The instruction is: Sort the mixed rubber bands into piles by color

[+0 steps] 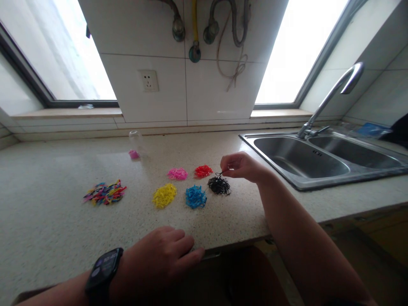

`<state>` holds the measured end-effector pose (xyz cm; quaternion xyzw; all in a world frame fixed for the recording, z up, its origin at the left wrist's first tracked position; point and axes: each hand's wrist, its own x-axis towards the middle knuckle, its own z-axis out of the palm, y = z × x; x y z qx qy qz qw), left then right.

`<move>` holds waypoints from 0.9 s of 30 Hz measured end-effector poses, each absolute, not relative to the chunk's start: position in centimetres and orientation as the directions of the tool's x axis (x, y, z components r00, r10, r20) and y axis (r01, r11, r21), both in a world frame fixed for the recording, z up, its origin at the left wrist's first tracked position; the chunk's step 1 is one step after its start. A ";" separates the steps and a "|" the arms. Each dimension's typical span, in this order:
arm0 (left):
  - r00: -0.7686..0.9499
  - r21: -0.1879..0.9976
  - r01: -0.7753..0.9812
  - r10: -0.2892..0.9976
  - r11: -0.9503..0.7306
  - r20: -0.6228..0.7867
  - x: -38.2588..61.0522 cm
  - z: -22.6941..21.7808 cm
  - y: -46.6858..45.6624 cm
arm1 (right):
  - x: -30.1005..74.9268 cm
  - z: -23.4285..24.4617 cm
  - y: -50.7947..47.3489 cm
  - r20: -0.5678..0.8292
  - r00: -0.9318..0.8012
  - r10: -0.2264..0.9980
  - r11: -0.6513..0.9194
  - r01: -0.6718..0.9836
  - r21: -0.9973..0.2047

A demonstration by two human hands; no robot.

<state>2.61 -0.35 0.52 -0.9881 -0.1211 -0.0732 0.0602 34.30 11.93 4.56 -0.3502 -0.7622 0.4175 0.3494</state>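
My right hand (241,166) hovers just above the black pile of small rubber bands (219,185), pinching a black band between thumb and fingers. Sorted piles lie beside it on the speckled countertop (47,221): red (203,171), pink (177,173), yellow (164,195) and blue (195,196). A mixed-colour pile (105,192) lies further left. My left hand (159,259), with a dark smartwatch (103,272) on the wrist, rests palm-down at the counter's front edge and holds nothing.
A small clear bottle with a pink cap (135,145) lies near the back wall. A double steel sink (318,159) with a curved tap (334,91) fills the right side. A wall socket (148,80) and pipes hang on the tiled wall between two windows.
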 end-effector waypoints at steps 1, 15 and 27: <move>0.959 -0.100 0.250 0.232 -0.963 0.164 2.6 0.5 -0.3 | 34.3 4.6 11.9 0.241 -0.512 0.825 0.407 0.241 -0.881; 0.959 -0.078 0.252 0.238 -0.965 0.152 2.6 0.3 -0.4 | 36.4 3.7 13.1 0.013 -0.457 0.889 0.363 0.689 -0.627; 0.957 -0.083 0.254 0.238 -0.964 0.168 2.5 0.0 -0.4 | 37.2 2.8 13.7 -0.134 -0.402 0.906 0.251 0.764 -0.594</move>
